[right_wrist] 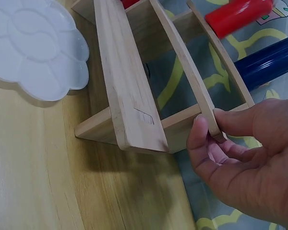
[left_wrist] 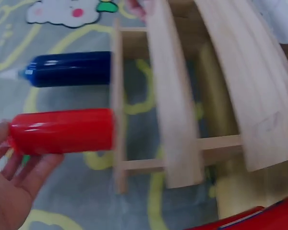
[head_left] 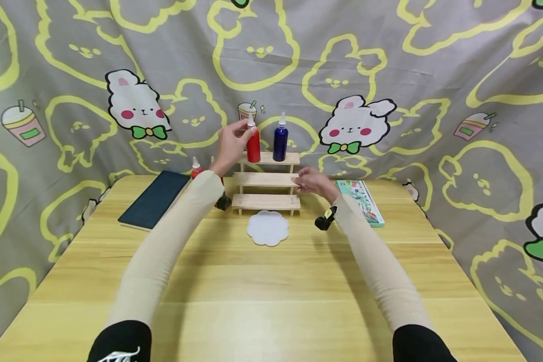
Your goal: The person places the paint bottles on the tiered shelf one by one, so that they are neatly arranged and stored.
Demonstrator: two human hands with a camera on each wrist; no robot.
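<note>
A three-tier wooden stand (head_left: 267, 179) is at the back of the table. On its top tier is a red squeeze bottle (head_left: 253, 147) with a white nozzle, its base at the board. My left hand (head_left: 229, 147) grips that bottle near the neck; the left wrist view shows thumb and fingers around its upper end (left_wrist: 62, 130). Beside it on the same tier stands a dark blue bottle (head_left: 280, 145) of similar shape. With thumb and fingers, my right hand (right_wrist: 254, 155) pinches the right end of the middle tier (right_wrist: 201, 98).
In front of the stand lies a white flower-shaped palette (head_left: 267, 229). Another red bottle (head_left: 196, 170) shows left of the stand, partly behind my left forearm. A dark notebook (head_left: 156, 199) lies at left, a colourful book (head_left: 361, 202) at right. A patterned curtain (head_left: 271, 60) hangs behind.
</note>
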